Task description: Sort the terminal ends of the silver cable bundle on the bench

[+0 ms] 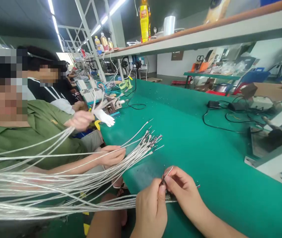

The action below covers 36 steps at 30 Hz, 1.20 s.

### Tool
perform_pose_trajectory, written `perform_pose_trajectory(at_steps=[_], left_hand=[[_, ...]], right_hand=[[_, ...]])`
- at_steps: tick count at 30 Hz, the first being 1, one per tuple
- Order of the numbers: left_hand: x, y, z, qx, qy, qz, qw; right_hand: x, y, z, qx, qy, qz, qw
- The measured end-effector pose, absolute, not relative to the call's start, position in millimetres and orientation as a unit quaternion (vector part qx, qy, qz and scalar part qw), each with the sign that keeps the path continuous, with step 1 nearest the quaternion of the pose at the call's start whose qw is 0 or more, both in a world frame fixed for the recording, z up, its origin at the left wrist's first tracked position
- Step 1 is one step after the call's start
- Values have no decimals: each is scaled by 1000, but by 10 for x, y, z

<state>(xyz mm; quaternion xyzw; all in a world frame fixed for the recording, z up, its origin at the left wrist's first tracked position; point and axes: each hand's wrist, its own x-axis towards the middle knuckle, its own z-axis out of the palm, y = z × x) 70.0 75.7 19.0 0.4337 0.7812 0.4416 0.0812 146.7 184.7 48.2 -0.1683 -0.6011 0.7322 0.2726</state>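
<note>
Fingers (161, 195) around thin, splayed wires (170, 171)

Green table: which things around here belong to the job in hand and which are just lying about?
Seemingly in the job:
white cables
thin wires at the left hand and right hand

Seemingly lying about:
yellow-labelled bottle
black adapter
cardboard box

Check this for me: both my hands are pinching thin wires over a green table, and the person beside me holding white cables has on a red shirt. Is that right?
Not quite: the head view shows a green shirt, not a red one. The rest stands: your left hand and right hand are pinching thin wires over a green table, and the person holds white cables.
</note>
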Motion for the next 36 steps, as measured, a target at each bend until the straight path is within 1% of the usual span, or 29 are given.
perform_pose_trajectory(at_steps=[10,14,20,25,32,36], left_hand=[[692,765,211,413,793,428,133],[701,761,191,415,787,439,124],[720,742,157,398,792,445,127],[722,756,162,403,788,451,119],[704,774,177,430,793,424,85],[713,772,189,430,798,415,79]], right_hand=[[1462,1919,376,-186,-534,770,294],[1456,1939,360,-159,-526,784,289],[1461,1950,383,-162,-533,783,276],[1453,1936,388,-169,-529,782,282],[1407,1975,333,-170,-498,793,306],[1411,1969,402,-180,-519,772,319]])
